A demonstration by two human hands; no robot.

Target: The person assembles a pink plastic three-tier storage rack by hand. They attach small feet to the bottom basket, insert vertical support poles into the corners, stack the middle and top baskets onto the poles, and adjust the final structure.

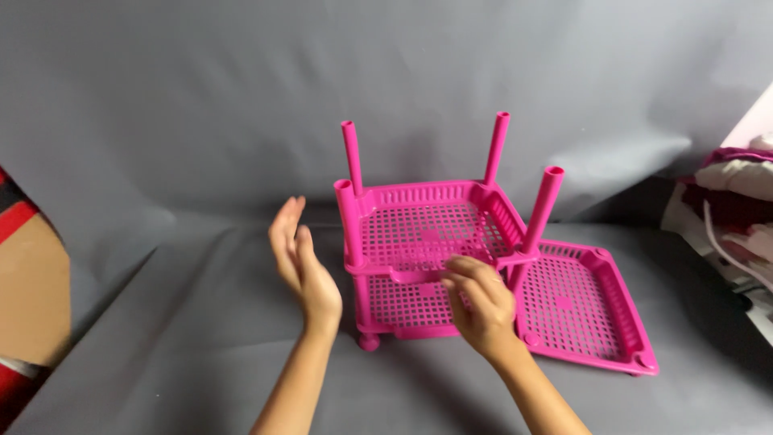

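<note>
A bright pink plastic rack [419, 242] stands in the middle on a grey cloth [185, 354]. It has two perforated basket shelves stacked on posts, and several posts stick up from the upper shelf's corners. My right hand [481, 302] touches the front rim of the upper shelf, fingers curled on its edge. My left hand [302, 266] is held flat and upright just left of the rack, fingers apart, touching nothing. A third pink shelf tray [592, 310] lies flat on the cloth to the right, against the rack's right side.
Grey cloth also hangs as a backdrop behind the rack. A pile of white and dark red fabric [737, 185] sits at the right edge. A brown and red object [24, 290] shows at the left edge.
</note>
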